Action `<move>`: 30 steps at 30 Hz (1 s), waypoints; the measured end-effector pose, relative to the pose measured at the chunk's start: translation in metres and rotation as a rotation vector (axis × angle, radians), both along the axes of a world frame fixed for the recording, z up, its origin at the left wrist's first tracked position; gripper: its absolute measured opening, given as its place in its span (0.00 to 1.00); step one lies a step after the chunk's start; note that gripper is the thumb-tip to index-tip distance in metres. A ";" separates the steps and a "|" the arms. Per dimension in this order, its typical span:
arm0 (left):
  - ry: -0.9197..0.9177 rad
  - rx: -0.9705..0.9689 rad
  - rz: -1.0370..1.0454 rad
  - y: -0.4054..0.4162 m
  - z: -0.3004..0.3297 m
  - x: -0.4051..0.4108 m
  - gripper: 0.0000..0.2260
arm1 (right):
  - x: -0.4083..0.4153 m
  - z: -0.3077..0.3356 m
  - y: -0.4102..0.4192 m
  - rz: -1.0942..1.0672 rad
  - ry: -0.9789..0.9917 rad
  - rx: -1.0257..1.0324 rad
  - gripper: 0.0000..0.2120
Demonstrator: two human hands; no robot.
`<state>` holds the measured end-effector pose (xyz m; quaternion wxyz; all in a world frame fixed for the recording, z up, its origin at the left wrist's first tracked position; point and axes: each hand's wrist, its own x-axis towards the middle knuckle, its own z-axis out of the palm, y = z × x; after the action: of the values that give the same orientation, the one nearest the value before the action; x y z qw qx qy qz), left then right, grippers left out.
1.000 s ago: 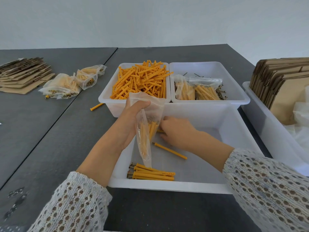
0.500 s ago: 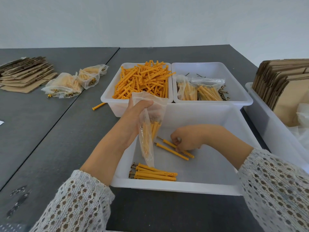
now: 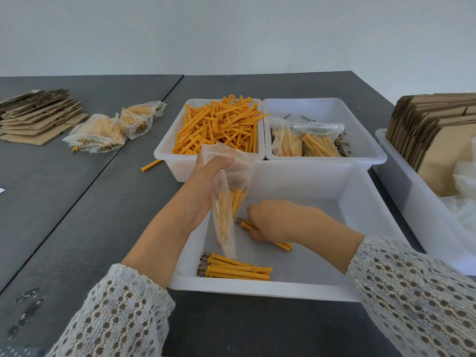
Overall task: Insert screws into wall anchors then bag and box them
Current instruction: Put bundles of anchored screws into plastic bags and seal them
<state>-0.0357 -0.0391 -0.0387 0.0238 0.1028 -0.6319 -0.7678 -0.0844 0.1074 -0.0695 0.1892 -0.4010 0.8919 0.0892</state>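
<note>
left hand (image 3: 203,191) raised, fingers curled, right hand (image 3: 277,220) lowered, gripping

A dark grey table (image 3: 108,215) carried everything. Far left lay flattened cardboard (image 3: 38,117), with filled bags (image 3: 110,130) beside it. A large white bin (image 3: 360,228) sat near centre, two smaller bins (image 3: 365,157) touching its far side. One loose anchor (image 3: 150,165) lay left of them. Another bin (image 3: 412,215) stood at the right.

The right hand (image 3: 277,221) covers the middle of the anchors (image 3: 283,245) it grips in the near bin (image 3: 257,289). Right of that bin, the cardboard stack (image 3: 432,130) is cut off by the frame edge.
</note>
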 end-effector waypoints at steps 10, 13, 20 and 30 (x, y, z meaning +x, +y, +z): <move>-0.034 -0.012 -0.005 -0.002 0.000 0.000 0.33 | -0.010 0.010 0.013 -0.112 -0.101 0.014 0.12; -0.029 -0.018 -0.012 -0.001 -0.001 0.000 0.27 | -0.023 0.029 0.024 -0.140 -0.131 -0.164 0.15; -0.030 -0.041 -0.027 0.000 0.001 -0.001 0.34 | -0.034 0.042 0.034 -0.267 -0.109 -0.936 0.10; 0.027 -0.130 -0.141 0.006 0.000 0.001 0.35 | -0.023 0.058 0.024 -0.372 -0.125 -1.667 0.06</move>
<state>-0.0344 -0.0334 -0.0386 -0.0152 0.0456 -0.6856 -0.7264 -0.1071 0.1313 -0.0111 -0.1072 -0.2606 0.7054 -0.6504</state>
